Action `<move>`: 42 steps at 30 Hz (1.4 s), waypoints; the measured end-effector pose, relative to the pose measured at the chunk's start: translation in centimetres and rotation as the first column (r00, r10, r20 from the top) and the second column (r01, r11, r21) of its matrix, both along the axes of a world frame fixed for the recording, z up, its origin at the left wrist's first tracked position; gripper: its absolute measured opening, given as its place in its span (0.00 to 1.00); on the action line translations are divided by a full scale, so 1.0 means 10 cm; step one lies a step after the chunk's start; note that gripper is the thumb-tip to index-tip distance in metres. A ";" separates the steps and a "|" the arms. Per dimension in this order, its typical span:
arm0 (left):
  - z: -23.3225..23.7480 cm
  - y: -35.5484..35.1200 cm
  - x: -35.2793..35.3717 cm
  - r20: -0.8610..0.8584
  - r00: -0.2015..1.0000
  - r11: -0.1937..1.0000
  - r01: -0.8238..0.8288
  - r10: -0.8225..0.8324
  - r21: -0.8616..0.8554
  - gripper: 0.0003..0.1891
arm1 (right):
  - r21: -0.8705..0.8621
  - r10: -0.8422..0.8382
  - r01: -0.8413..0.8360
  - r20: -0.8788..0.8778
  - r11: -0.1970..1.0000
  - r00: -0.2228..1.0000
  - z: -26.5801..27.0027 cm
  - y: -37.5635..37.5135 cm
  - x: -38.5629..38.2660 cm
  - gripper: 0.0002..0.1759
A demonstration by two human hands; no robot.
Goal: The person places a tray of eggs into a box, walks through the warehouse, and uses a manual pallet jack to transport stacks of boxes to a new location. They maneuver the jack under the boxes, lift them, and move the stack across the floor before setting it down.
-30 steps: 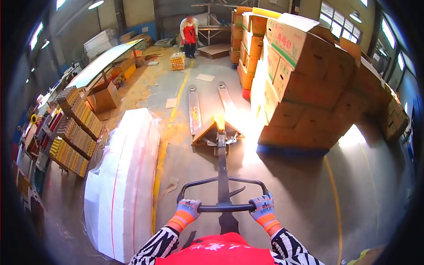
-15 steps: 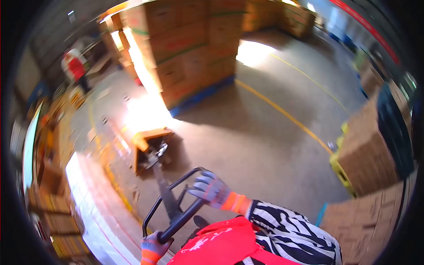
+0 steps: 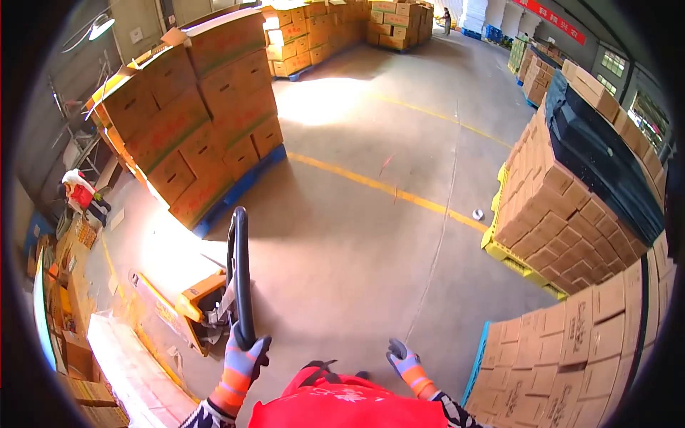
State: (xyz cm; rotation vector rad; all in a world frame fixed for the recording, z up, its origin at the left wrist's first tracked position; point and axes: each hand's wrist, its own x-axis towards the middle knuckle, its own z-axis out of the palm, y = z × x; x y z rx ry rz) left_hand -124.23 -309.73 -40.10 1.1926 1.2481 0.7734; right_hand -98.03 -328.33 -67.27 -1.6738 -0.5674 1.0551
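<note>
Pallet jack handle (image 3: pixel 243 285) at center-left over gray concrete floor (image 3: pixel 349 264), left hand (image 3: pixel 244 357) gripping its lower end, right hand (image 3: pixel 405 359) released, jack body (image 3: pixel 198 303) beyond, carton stacks (image 3: pixel 189 118) on blue pallet (image 3: pixel 242 187), yellow floor line (image 3: pixel 385 187) alongside.

A yellow-orange pallet jack (image 3: pixel 191 308) stands on the grey concrete floor (image 3: pixel 342 285).
Its black loop handle (image 3: pixel 244 274) rises above the body, and its long forks (image 3: pixel 158 299) lie low, pointing away from the handle.

My gloved left hand (image 3: pixel 245 359) is curled closed out front. My right hand (image 3: pixel 404 355) hangs apart, its fingers loosely bent.
</note>
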 end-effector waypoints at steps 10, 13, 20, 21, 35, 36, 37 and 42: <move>-0.24 0.91 3.24 0.213 0.966 0.986 -0.161 0.147 0.052 0.28 | -0.276 0.061 -0.042 0.059 0.960 0.996 -1.14 0.12 2.94 0.23; -0.63 1.32 4.32 0.296 0.938 0.981 -0.193 0.179 0.017 0.31 | -0.386 -0.131 0.094 -0.072 0.918 0.989 -1.79 -0.58 3.90 0.21; -0.80 1.95 6.35 0.328 0.902 0.951 -0.306 0.280 0.031 0.28 | -0.648 -0.270 0.240 0.056 0.723 0.961 -1.37 -0.64 5.57 0.19; -0.78 2.02 6.63 0.345 0.895 0.949 -0.313 0.282 0.037 0.28 | -0.643 -0.265 0.240 0.059 0.728 0.962 -1.39 -0.46 5.83 0.19; -0.68 3.85 10.24 0.369 0.826 0.884 -0.466 0.427 0.020 0.26 | 0.047 -0.101 0.090 0.481 0.995 0.871 -0.80 4.41 11.82 0.17; -0.75 4.07 10.51 0.380 0.816 0.875 -0.482 0.437 0.030 0.27 | 0.111 -0.144 0.115 0.298 0.987 0.944 -0.26 4.82 11.99 0.17; -0.83 4.30 10.79 0.389 0.807 0.868 -0.496 0.445 0.037 0.27 | 0.164 -0.173 0.155 0.100 0.974 0.980 0.03 5.13 12.19 0.18; -0.94 5.52 12.09 0.295 0.785 0.820 -0.572 0.545 0.008 0.32 | 0.005 0.043 -0.051 0.461 0.999 0.887 -0.58 5.51 13.28 0.20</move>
